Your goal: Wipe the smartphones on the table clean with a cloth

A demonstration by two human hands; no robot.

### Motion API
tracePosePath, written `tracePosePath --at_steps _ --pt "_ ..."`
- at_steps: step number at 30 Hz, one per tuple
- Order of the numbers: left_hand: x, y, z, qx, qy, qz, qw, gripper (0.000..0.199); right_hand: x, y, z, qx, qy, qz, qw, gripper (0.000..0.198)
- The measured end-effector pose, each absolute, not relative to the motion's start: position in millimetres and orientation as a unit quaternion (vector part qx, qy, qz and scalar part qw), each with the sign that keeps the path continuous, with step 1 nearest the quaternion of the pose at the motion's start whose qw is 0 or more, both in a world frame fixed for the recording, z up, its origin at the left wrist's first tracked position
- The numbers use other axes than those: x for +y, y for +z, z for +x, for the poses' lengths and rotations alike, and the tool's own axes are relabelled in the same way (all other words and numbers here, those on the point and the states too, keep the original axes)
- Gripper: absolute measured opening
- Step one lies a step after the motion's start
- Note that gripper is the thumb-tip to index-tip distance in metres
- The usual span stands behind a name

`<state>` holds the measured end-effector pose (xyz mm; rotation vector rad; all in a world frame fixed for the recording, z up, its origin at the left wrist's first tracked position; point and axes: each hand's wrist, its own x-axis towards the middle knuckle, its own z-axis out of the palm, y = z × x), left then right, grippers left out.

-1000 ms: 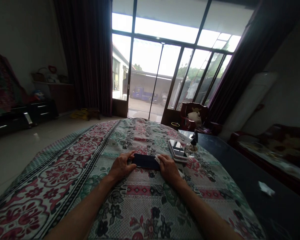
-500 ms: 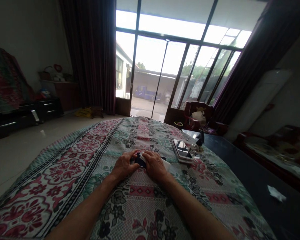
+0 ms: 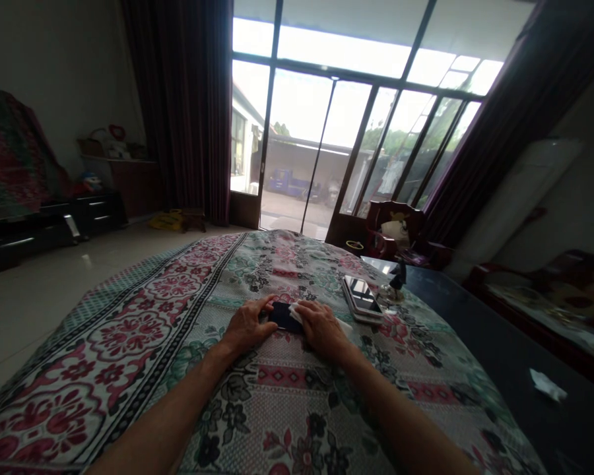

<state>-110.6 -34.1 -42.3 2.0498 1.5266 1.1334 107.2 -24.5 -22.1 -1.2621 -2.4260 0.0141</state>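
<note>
A dark, flat rectangular thing, perhaps a phone [image 3: 284, 317], lies on the patterned cloth in front of me. My left hand [image 3: 247, 326] grips its left end, thumb on the near edge and fingers on the far edge. Pressed under the fingers of my right hand [image 3: 321, 328] is a white tissue [image 3: 296, 313], which touches the right part of the dark surface. A pale corner of the tissue sticks out on the far side of that hand. The right end of the dark thing is hidden by my right hand.
Two stacked devices, the upper one a phone with a white frame [image 3: 362, 297], lie to the right. Beyond them stands a small dark figurine [image 3: 398, 276]. The floral cloth [image 3: 297, 409] covers the table. A crumpled tissue [image 3: 547, 384] rests on the dark surface [image 3: 475, 330] at right.
My right hand has slid to the right with the tissue, uncovering more of the dark surface. My left hand has stayed at the left end.
</note>
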Motion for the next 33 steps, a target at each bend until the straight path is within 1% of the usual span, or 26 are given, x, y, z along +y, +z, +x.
tracePosePath --at_steps 5,9,14,19,23,26,33 --pt "-34.1 -42.1 -110.2 0.541 0.397 0.72 0.175 0.065 -29.1 -25.3 144.3 -0.85 -0.009 -0.485 0.207 0.036" --pt "-33.2 -43.1 -110.5 0.539 0.397 0.722 0.175 0.066 -36.3 -25.6 142.8 -0.837 -0.025 -0.508 0.2 0.04" --pt "-31.7 -45.9 -111.2 0.534 0.394 0.73 0.165 0.068 -44.3 -19.4 107.9 -0.876 -0.007 -0.447 0.179 0.039" --pt "-30.0 -49.0 -112.1 0.542 0.386 0.731 0.151 0.073 -35.0 -19.5 78.4 -0.887 0.015 -0.414 0.205 0.033" --pt "-29.5 -49.6 -112.5 0.547 0.379 0.73 0.155 0.074 -20.5 -25.0 64.4 -0.898 0.031 -0.384 0.21 0.038" --pt "-29.7 -49.6 -112.4 0.547 0.378 0.732 0.151 0.074 -16.3 -26.9 62.6 -0.906 0.039 -0.367 0.208 0.042" --pt "-29.1 -50.6 -112.2 0.54 0.384 0.735 0.144 0.074 -33.9 -19.4 94.8 -0.91 0.029 -0.367 0.19 0.039"
